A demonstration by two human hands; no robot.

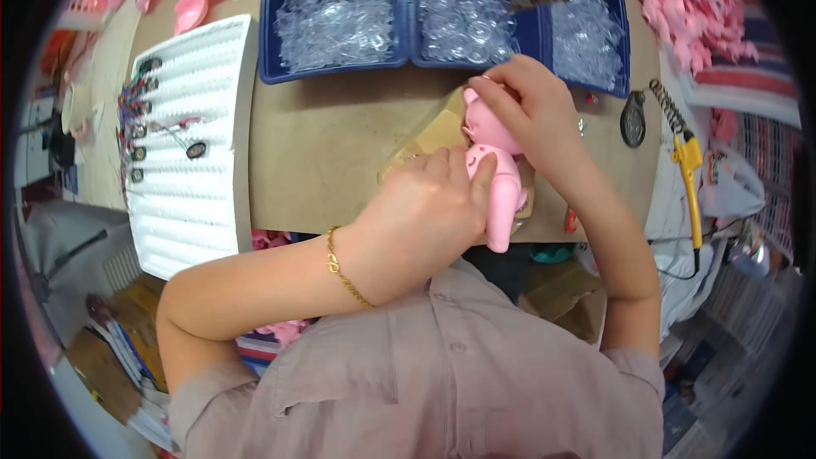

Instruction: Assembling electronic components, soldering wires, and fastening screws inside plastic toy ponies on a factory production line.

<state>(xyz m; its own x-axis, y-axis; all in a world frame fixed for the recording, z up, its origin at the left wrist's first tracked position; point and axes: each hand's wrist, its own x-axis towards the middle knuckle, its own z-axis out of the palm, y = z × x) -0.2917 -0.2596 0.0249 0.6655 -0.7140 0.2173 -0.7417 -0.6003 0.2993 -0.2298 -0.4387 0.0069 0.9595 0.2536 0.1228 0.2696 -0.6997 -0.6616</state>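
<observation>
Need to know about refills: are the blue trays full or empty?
Full: both blue trays hold heaps of clear plastic rings, covering most of each compartment.

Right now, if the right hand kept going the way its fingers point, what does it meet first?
The right hand points left across the pink pig toy; past it, probably bare brown table, then the white ridged tray. Depth unclear.

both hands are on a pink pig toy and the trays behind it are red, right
Not quite: the trays are blue, not red, as the head view shows. Both the left hand and the right hand are indeed on the pink pig toy.
</observation>
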